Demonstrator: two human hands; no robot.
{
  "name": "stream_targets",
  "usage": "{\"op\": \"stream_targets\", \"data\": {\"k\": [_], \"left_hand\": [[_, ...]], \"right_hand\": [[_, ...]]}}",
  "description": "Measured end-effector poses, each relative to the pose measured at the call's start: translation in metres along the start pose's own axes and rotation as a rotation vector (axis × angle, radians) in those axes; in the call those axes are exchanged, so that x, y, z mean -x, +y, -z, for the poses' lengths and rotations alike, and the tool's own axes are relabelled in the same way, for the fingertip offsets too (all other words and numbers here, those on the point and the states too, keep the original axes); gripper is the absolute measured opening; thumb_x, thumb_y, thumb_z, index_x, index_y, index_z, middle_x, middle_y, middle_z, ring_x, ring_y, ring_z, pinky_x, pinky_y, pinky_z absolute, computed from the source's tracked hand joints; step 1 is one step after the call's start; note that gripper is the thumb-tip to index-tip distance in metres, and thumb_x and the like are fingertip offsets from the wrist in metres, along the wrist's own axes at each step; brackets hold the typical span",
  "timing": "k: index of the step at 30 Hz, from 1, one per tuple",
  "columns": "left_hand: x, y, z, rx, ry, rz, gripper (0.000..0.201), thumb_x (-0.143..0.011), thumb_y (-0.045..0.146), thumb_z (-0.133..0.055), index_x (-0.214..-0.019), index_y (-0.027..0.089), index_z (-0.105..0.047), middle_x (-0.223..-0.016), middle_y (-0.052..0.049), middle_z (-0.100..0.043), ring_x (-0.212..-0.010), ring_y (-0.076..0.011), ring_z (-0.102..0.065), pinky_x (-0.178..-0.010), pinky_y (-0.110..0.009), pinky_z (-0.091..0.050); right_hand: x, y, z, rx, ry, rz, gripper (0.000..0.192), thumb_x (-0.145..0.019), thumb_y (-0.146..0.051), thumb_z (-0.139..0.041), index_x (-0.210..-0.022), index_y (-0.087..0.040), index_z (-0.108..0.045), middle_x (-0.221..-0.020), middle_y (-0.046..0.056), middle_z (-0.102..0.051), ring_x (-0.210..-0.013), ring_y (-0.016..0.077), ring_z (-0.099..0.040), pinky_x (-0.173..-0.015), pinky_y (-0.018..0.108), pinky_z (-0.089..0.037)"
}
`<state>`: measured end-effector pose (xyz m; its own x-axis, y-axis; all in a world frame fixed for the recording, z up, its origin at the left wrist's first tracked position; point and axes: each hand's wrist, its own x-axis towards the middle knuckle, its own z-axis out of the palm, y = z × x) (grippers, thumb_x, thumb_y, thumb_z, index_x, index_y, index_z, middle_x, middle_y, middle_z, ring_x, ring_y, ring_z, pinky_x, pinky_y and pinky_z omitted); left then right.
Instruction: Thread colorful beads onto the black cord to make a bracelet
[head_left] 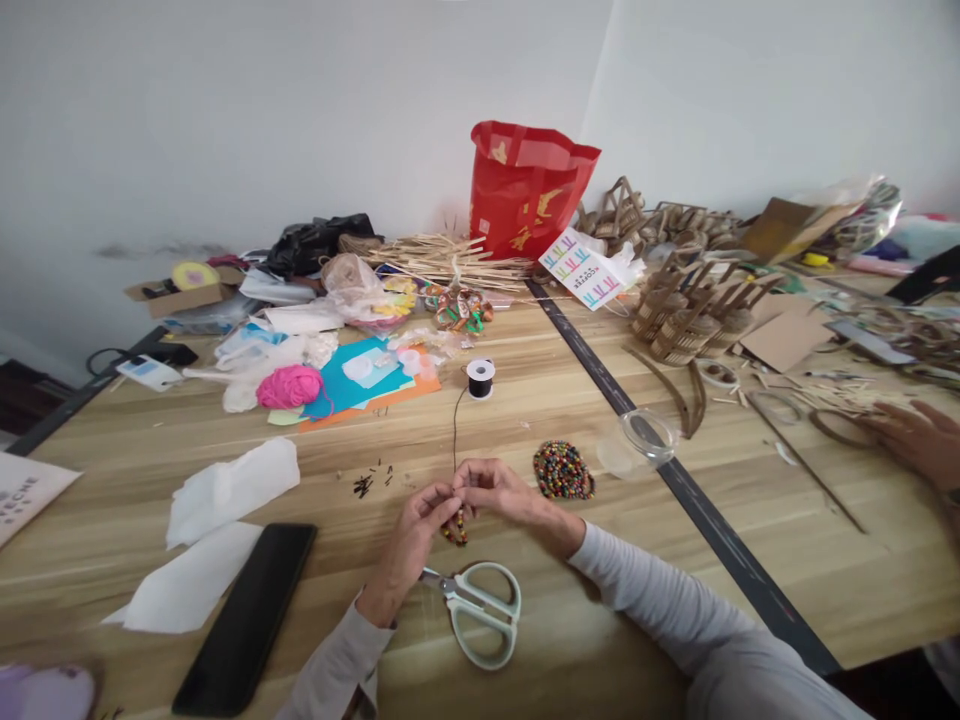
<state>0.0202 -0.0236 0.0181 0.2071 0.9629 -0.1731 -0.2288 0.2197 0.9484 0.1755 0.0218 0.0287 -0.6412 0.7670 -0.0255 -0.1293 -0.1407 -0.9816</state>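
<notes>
Pinches a string of beads [454, 530] with left hand [415, 524] and right hand [491, 488], close together over the table [555, 385]. Has black cord [454, 430] running from there to a spool [481, 380]. Shows scissors [514, 612] just nearer the body, black scraps [363, 487] to the left, a coiled heap of beads [564, 471] to the right; farther out, pink yarn [289, 386] and a red bag [529, 190].

Near the front edge of the tabletop [739, 465], the left hand [411, 528] and right hand [501, 492] hold a beaded strand [454, 531] beside scissors [480, 603].
</notes>
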Motion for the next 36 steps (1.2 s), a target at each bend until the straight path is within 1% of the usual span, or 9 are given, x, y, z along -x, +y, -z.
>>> {"op": "stream_targets", "data": {"k": [4,8,12,16,21,26,32,34,36], "left_hand": [[0.001,0.005,0.0,0.026,-0.004,0.046,0.024,-0.067,0.035,-0.072,-0.067,0.014,-0.06,-0.058,0.0,-0.062,-0.055,-0.0125,-0.056,-0.051,-0.022,-0.042],[0.002,0.009,0.002,-0.022,-0.026,0.018,0.019,-0.069,0.031,-0.07,-0.067,0.015,-0.06,-0.059,0.0,-0.064,-0.059,-0.0129,-0.059,-0.055,-0.022,-0.044],[0.002,0.008,0.002,-0.051,-0.007,0.018,0.018,-0.071,0.03,-0.069,-0.075,0.016,-0.059,-0.066,-0.001,-0.067,-0.059,-0.0129,-0.059,-0.052,-0.022,-0.045],[0.001,0.008,-0.001,-0.079,-0.001,0.053,0.02,-0.069,0.032,-0.07,-0.072,0.015,-0.06,-0.063,-0.001,-0.065,-0.055,-0.0127,-0.058,-0.05,-0.022,-0.045],[0.001,0.007,0.001,-0.058,0.001,0.009,0.018,-0.072,0.03,-0.069,-0.073,0.014,-0.062,-0.066,-0.001,-0.066,-0.056,-0.0116,-0.057,-0.056,-0.023,-0.046],[-0.001,0.008,0.006,-0.086,0.064,-0.003,0.021,-0.07,0.033,-0.07,-0.072,0.014,-0.062,-0.065,-0.001,-0.066,-0.057,-0.0131,-0.059,-0.058,-0.025,-0.047],[0.0,0.015,0.007,-0.294,0.128,-0.07,0.019,-0.073,0.034,-0.065,-0.07,0.016,-0.062,-0.061,0.0,-0.065,-0.058,-0.0148,-0.06,-0.059,-0.025,-0.049],[0.003,0.016,0.006,-0.419,0.142,-0.134,0.017,-0.075,0.033,-0.062,-0.069,0.017,-0.061,-0.06,0.001,-0.063,-0.058,-0.0153,-0.06,-0.058,-0.024,-0.048],[0.006,0.014,0.004,-0.583,0.151,-0.244,0.017,-0.079,0.031,-0.058,-0.069,0.018,-0.06,-0.062,0.0,-0.062,-0.061,-0.0155,-0.059,-0.059,-0.024,-0.047]], "right_hand": [[-0.001,0.005,-0.001,-0.077,-0.06,-0.016,0.037,-0.071,-0.047,-0.07,-0.078,-0.014,-0.055,-0.06,-0.003,-0.059,-0.051,0.007,-0.054,-0.049,0.017,-0.04],[-0.001,0.007,0.002,-0.098,-0.093,-0.009,0.036,-0.075,-0.047,-0.066,-0.08,-0.014,-0.054,-0.061,-0.003,-0.059,-0.053,0.0077,-0.056,-0.05,0.017,-0.042],[-0.001,0.004,0.004,-0.039,-0.049,0.029,0.037,-0.077,-0.049,-0.064,-0.079,-0.014,-0.053,-0.059,-0.004,-0.054,-0.05,0.0063,-0.05,-0.049,0.017,-0.041],[0.002,-0.003,0.002,0.085,0.006,0.025,0.041,-0.076,-0.053,-0.062,-0.079,-0.013,-0.053,-0.06,-0.005,-0.05,-0.049,0.005,-0.045,-0.048,0.017,-0.039],[0.002,-0.005,0.002,0.095,0.026,0.034,0.041,-0.079,-0.055,-0.058,-0.082,-0.015,-0.051,-0.062,-0.004,-0.052,-0.051,0.0065,-0.048,-0.05,0.018,-0.041],[0.001,-0.003,0.005,0.128,0.056,0.017,0.038,-0.081,-0.052,-0.057,-0.086,-0.015,-0.052,-0.064,-0.003,-0.054,-0.053,0.0071,-0.048,-0.05,0.018,-0.039],[0.005,-0.013,0.007,0.398,-0.007,0.062,0.028,-0.083,-0.039,-0.058,-0.077,-0.012,-0.057,-0.058,-0.005,-0.046,-0.052,0.0063,-0.039,-0.049,0.017,-0.031],[0.006,-0.015,0.01,0.517,-0.055,0.086,0.021,-0.085,-0.032,-0.056,-0.079,-0.012,-0.059,-0.058,-0.005,-0.045,-0.052,0.0062,-0.038,-0.049,0.017,-0.029],[0.008,-0.016,0.012,0.624,-0.113,0.115,0.016,-0.087,-0.025,-0.053,-0.083,-0.012,-0.06,-0.06,-0.005,-0.047,-0.053,0.0065,-0.039,-0.05,0.017,-0.03]]}}
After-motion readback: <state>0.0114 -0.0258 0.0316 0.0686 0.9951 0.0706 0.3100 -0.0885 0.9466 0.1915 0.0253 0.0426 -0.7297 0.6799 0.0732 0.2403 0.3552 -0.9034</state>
